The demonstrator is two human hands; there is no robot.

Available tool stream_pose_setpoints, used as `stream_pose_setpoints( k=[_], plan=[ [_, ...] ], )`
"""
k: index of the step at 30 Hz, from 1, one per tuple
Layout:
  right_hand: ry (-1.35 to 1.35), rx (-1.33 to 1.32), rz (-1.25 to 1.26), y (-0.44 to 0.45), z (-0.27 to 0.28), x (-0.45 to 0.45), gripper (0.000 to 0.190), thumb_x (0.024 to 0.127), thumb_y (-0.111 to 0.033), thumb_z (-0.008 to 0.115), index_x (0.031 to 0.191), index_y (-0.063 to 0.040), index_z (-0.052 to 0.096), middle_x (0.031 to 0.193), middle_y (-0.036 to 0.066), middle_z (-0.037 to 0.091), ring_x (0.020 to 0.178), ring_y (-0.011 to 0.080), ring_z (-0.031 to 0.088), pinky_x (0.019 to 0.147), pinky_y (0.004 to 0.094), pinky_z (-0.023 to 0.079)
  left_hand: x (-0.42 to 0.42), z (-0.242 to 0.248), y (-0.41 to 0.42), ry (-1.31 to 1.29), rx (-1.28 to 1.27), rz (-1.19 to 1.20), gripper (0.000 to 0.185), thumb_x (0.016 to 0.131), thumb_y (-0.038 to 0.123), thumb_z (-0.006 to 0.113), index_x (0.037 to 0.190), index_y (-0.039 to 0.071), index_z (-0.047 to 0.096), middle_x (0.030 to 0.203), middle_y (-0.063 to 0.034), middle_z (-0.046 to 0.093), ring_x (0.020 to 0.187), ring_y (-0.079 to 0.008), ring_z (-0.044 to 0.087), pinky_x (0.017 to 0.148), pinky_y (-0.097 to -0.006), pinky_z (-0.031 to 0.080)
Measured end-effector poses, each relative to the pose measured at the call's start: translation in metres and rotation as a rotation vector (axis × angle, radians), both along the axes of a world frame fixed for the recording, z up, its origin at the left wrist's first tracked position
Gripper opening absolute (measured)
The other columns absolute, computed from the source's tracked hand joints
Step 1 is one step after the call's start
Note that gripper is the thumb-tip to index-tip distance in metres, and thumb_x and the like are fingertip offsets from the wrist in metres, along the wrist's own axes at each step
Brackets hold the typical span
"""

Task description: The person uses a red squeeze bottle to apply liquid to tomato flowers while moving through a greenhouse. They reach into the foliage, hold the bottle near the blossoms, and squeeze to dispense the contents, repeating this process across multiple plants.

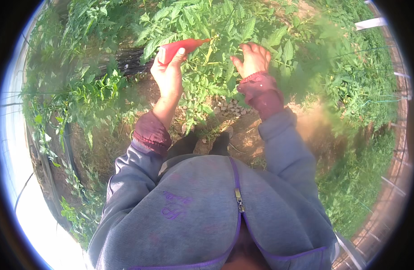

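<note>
My left hand (169, 72) is closed around a red plastic squeeze bottle (180, 49), its thumb on the bottle's side. The bottle lies nearly level, and its narrow orange-red nozzle points right, at or close to a yellowish-green plant stem (210, 50) with small yellow parts near its top. Whether the nozzle touches them I cannot tell. To the right of that stem, my right hand (253, 59) is among the leaves of a tomato plant (193, 20), back upward, thumb apart from the fingers. The fingertips are partly hidden, and no held object shows.
Leafy plants crowd both sides, with thin strings (358, 50) crossing at right. Black plastic sheeting (131, 62) lies left of the bottle. Small stones (228, 107) and bare soil (247, 135) are before my feet. A pale translucent wall (14, 135) curves along the far left.
</note>
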State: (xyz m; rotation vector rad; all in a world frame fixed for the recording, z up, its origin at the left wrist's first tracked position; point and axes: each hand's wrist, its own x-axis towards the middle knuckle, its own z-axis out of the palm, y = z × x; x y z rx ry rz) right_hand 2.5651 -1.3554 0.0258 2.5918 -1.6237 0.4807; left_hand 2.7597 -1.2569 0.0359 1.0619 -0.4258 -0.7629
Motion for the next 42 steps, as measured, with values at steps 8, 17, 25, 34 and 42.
stream_pose_setpoints(
  k=[8, 17, 25, 34, 42],
  plan=[
    [0.023, 0.086, 0.114, -0.014, -0.026, -0.007, 0.030, 0.079, -0.023, 0.068, 0.107, -0.011, 0.065, 0.109, 0.009, 0.063, 0.107, 0.0272, 0.053, 0.100, 0.0433, 0.030, -0.021, -0.021, 0.001, -0.029, 0.059, 0.108, 0.022, 0.081, 0.002, 0.071, 0.101, -0.002, 0.063, 0.093, -0.0066, 0.067, 0.077, -0.0119, 0.061, 0.067, -0.0253, 0.051],
    [-0.001, 0.063, 0.127, -0.016, -0.033, -0.014, 0.026, 0.081, -0.022, 0.067, 0.105, -0.011, 0.066, 0.107, 0.008, 0.065, 0.107, 0.0271, 0.054, 0.098, 0.0433, 0.032, -0.041, -0.023, -0.026, 0.001, 0.027, 0.183, 0.025, 0.079, 0.004, 0.073, 0.102, -0.001, 0.063, 0.094, -0.0062, 0.066, 0.076, -0.0119, 0.061, 0.070, -0.0251, 0.051],
    [-0.021, 0.093, 0.145, -0.020, -0.036, -0.017, 0.024, 0.082, -0.022, 0.066, 0.102, -0.010, 0.066, 0.108, 0.008, 0.064, 0.109, 0.0270, 0.054, 0.097, 0.0427, 0.033, -0.044, -0.020, -0.023, 0.018, 0.068, 0.231, 0.025, 0.080, 0.002, 0.073, 0.103, -0.001, 0.062, 0.095, -0.0065, 0.066, 0.079, -0.0117, 0.061, 0.073, -0.0249, 0.052],
    [-0.003, 0.112, 0.143, -0.020, -0.032, -0.015, 0.025, 0.082, -0.024, 0.067, 0.103, -0.012, 0.065, 0.109, 0.007, 0.064, 0.109, 0.0269, 0.053, 0.097, 0.0437, 0.034, -0.045, -0.019, -0.014, -0.042, 0.081, 0.233, 0.024, 0.080, 0.002, 0.073, 0.102, 0.000, 0.063, 0.092, -0.0042, 0.066, 0.079, -0.0093, 0.060, 0.072, -0.0239, 0.049],
    [-0.079, 0.165, 0.170, -0.021, -0.034, -0.017, 0.026, 0.085, -0.031, 0.059, 0.102, -0.012, 0.065, 0.111, 0.009, 0.062, 0.112, 0.0278, 0.052, 0.105, 0.0539, 0.028, -0.048, -0.029, 0.010, -0.282, 0.029, 0.197, 0.023, 0.080, 0.000, 0.072, 0.102, -0.001, 0.063, 0.094, -0.0037, 0.067, 0.084, -0.0085, 0.059, 0.080, -0.0228, 0.046]
  ],
)
